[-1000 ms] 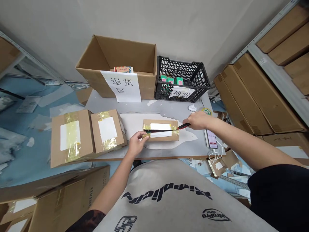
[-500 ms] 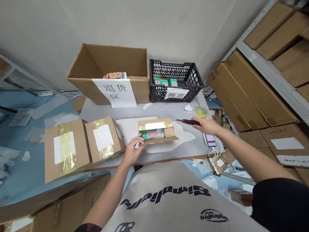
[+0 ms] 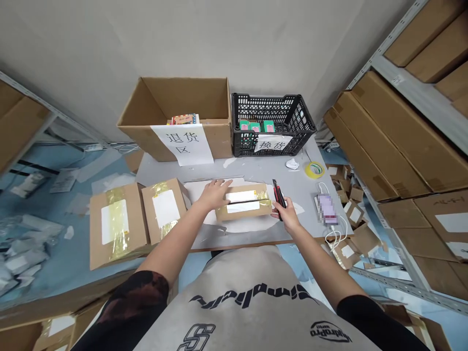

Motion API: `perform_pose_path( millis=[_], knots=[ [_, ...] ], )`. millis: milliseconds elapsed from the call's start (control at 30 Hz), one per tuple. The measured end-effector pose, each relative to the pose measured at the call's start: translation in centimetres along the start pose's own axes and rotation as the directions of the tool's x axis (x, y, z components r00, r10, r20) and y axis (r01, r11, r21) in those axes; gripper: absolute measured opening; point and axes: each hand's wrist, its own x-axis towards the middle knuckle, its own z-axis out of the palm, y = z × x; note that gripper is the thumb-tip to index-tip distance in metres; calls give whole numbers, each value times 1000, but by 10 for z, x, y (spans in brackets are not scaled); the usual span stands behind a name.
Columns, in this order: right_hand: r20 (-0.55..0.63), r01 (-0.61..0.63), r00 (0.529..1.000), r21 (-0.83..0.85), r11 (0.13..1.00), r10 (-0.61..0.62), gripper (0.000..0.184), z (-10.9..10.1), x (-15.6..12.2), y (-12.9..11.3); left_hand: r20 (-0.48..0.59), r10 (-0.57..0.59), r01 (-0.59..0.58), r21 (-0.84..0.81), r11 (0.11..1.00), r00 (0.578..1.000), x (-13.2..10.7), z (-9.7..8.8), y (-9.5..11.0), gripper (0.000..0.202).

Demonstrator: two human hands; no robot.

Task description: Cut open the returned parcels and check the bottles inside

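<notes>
In front of me a small cardboard box point(image 3: 243, 213) lies on the table, its taped top flaps almost together with a narrow dark slit between them. My left hand point(image 3: 214, 196) grips its left end, fingers over the far edge and thumb on the top. A black and red utility knife point(image 3: 279, 196) is in my right hand point(image 3: 286, 213), pointing away from me. The fingers of that hand are at the box's right end. The contents of the box are hidden.
Two taped cartons point(image 3: 136, 239) point(image 3: 173, 197) stand left. Behind are a big open carton point(image 3: 215, 141) and a black crate point(image 3: 241, 145) holding several green-pink packs point(image 3: 268, 126). Tape point(image 3: 314, 169), crumpled paper point(image 3: 292, 164) and a cabled phone point(image 3: 326, 208) lie right.
The box flaps have swung together, covering the green and pink item inside. My right hand brought the knife left to the box and turned it upright; my left hand moved up along the box's left end.
</notes>
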Motion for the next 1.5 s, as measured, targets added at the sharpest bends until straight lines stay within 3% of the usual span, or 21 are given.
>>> perform_pose_path(
  millis=[100, 167, 267, 333, 433, 500, 600, 667, 733, 800, 900, 967, 1067, 1167, 1267, 1333, 1400, 1467, 1500],
  knots=[
    [31, 6, 1000, -19, 1000, -6, 57, 1, 0, -7, 61, -12, 21, -155, 988, 998, -3, -1, -8, 83],
    [33, -12, 999, -23, 1000, 13, 54, 0, -1, -10, 29, -44, 52, -342, 938, 999, -11, 1, -18, 72],
    [20, -26, 999, -28, 999, 26, 53, -2, -2, -11, -12, -232, 182, -582, 793, 973, -26, 9, -34, 62],
    [19, 11, 1000, -79, 997, -10, 56, -2, 2, -10, 108, -337, 317, -680, 662, 935, -35, 17, -43, 71],
    [17, 57, 998, -175, 983, -55, 61, 4, 14, -12, 356, -290, 457, -746, 485, 888, -42, 31, -45, 90],
    [44, 32, 999, -158, 987, -26, 57, 9, 25, -15, 388, -273, 472, -774, 423, 880, -41, 40, -40, 98],
    [94, -52, 994, -72, 996, 59, 49, 16, 37, -22, 340, -315, 446, -811, 380, 886, -35, 47, -29, 104],
    [104, -74, 992, -43, 996, 78, 47, 18, 42, -28, 313, -307, 417, -827, 377, 899, -32, 46, -23, 106],
    [119, -61, 991, -17, 998, 63, 48, 18, 46, -35, 213, -297, 329, -843, 426, 931, -31, 40, -20, 107],
    [149, -32, 989, 49, 998, 24, 51, 18, 48, -42, 31, -281, 179, -835, 521, 959, -32, 34, -18, 107],
    [183, -9, 983, 186, 982, -25, 54, 19, 50, -44, -230, -212, -35, -752, 659, 950, -38, 33, -17, 101],
    [164, -26, 986, 203, 979, -8, 56, 21, 49, -36, -331, -183, -113, -706, 700, 926, -45, 45, -15, 95],
    [97, -55, 994, 106, 993, 45, 58, 24, 44, -10, -347, -235, -87, -705, 704, 908, -57, 76, -10, 95],
    [63, -60, 996, 2, 998, 60, 60, 23, 37, 17, -222, -344, 52, -770, 636, 912, -70, 100, -10, 106],
    [76, -87, 993, -42, 995, 90, 66, 17, 29, 33, 47, -395, 229, -874, 428, 918, -79, 101, -20, 111],
    [62, -152, 986, -86, 985, 158, 70, 13, 25, 39, 283, -400, 399, -884, 244, 872, -79, 93, -30, 98],
    [21, -238, 970, -118, 964, 242, 72, 10, 21, 42, 494, -371, 564, -819, 104, 786, -77, 88, -36, 88],
    [-9, -290, 957, -95, 952, 290, 73, 10, 18, 45, 607, -326, 656, -753, 53, 724, -73, 89, -35, 89],
    [-10, -300, 954, -67, 952, 300, 73, 11, 17, 47, 623, -317, 669, -741, 53, 715, -71, 92, -32, 91]
  ],
)
